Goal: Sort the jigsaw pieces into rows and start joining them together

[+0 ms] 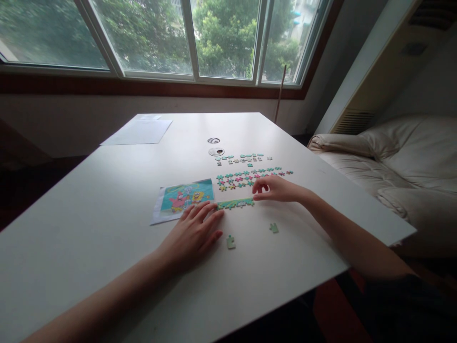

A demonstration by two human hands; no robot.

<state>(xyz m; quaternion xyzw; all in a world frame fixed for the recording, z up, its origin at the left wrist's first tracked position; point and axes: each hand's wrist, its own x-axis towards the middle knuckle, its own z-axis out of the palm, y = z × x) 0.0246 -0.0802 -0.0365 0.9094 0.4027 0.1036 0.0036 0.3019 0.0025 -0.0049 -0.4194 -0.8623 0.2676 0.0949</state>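
Observation:
A joined strip of green jigsaw puzzle pieces (237, 204) lies on the white table. My left hand (196, 224) rests palm down with fingers spread, its fingertips at the strip's left end and over the lower edge of a printed cartoon picture sheet (189, 194). By the strip's right end is my right hand (273, 188), fingers curled toward the thumb; whatever may be between the tips is hidden. Two loose greenish puzzle pieces, a left one (231, 242) and a right one (273, 228), lie nearer me, apart from both hands.
Beyond the strip, several loose puzzle pieces (246, 178) lie in rows. Two round holes with inserts, one nearer (216, 152), sit behind them. White paper (143, 131) lies at the far left. A cream sofa (357, 152) stands right of the table (107, 190), with windows behind.

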